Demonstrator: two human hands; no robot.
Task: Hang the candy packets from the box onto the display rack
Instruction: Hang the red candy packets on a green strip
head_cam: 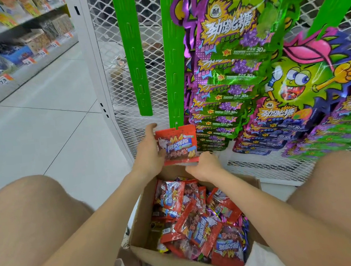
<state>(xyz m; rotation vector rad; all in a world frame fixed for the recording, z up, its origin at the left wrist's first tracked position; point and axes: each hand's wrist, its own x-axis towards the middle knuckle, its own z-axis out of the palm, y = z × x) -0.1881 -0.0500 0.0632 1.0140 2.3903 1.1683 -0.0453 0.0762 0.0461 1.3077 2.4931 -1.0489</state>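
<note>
Left hand: the left hand (148, 149) grips the left edge of a red candy packet (177, 146), thumb across its front and fingers behind.
Right hand: the right hand (204, 166) is seen from the back, its fingers curled around the packet's lower right corner.
Held packet: upright and facing the camera, above the box, with its top edge against the lower end of a green hanging strip (173, 59).
Box: an open cardboard box (141, 215) sits on the floor between the person's knees, just below both hands.
Box contents: a loose heap of red packets (200, 225) lying at all angles.
Rack: a white mesh display rack (109, 54) carries the strip; a second green strip (131, 52) hangs bare to its left.
Hung stock: purple and green packets (228, 65) overlap in columns to the right of the held packet.
Surroundings: a pale tiled floor (43, 122); store shelves (17, 50) with orange price tags at far left, blurred.
</note>
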